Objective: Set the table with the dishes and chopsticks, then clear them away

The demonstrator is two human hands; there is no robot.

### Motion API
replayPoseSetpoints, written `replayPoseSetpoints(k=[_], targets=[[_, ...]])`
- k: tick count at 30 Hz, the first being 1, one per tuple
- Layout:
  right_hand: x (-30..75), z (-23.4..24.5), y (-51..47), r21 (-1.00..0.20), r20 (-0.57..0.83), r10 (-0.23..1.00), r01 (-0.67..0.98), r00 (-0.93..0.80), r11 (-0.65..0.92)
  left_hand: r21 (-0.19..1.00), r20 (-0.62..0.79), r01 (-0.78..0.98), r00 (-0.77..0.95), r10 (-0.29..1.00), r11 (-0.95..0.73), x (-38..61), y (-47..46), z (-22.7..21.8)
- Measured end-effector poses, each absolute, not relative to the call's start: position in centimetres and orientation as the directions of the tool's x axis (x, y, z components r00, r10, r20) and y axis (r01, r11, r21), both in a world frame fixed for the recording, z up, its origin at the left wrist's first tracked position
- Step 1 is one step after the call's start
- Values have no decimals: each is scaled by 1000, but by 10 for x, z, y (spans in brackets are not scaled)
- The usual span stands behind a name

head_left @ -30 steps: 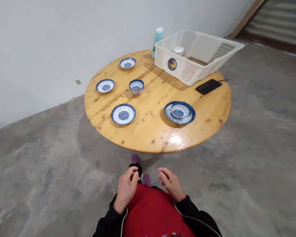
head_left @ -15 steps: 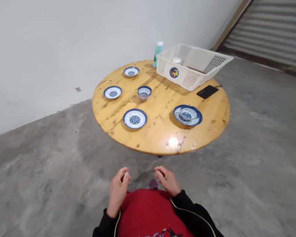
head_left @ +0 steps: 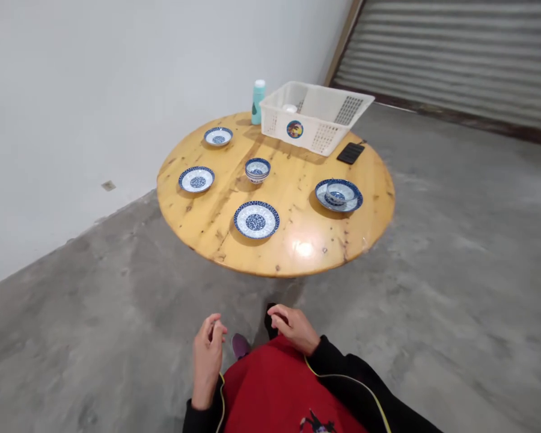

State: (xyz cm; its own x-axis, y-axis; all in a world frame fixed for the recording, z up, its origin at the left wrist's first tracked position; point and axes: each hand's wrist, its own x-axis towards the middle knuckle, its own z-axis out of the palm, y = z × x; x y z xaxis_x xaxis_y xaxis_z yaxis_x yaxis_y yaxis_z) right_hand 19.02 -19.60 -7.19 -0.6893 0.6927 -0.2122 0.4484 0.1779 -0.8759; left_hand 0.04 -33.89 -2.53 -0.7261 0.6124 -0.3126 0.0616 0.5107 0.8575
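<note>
My left hand hovers in front of my body, fingers loosely bent and apart, holding nothing. Level with it on the other side, my right hand is likewise empty, its fingers half curled. Both are short of the round wooden table. Closest to them lies a blue-and-white plate near the front edge. To its right a clear glass bowl rests on another patterned plate. Stacked small bowls stand mid-table. Two more dishes sit at the left, one nearer and one farther.
A white plastic basket with a white item inside stands at the back, beside a teal bottle. A black phone lies before the basket. A white wall rises at left; a ribbed shutter is behind right.
My view has turned to the right, so the basket, bottle and table appear farther left. My feet have shifted. Both hands keep nearly the same pose, empty.
</note>
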Motion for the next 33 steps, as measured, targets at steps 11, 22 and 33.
replayPoseSetpoints(k=[11, 22, 33], targets=[[120, -46, 7, -948, -73, 938, 314, -340, 40, 841, -180, 359, -518, 836, 404, -113, -164, -10], [15, -55, 239, -780, -37, 984, 621, -176, 81, 727, -136, 592, -373, 918, 349, -198, 110, -12], [-23, -67, 274, -604, 63, 988, 783, -139, 149, 679, -141, 670, -285, 948, 302, -201, 224, -32]])
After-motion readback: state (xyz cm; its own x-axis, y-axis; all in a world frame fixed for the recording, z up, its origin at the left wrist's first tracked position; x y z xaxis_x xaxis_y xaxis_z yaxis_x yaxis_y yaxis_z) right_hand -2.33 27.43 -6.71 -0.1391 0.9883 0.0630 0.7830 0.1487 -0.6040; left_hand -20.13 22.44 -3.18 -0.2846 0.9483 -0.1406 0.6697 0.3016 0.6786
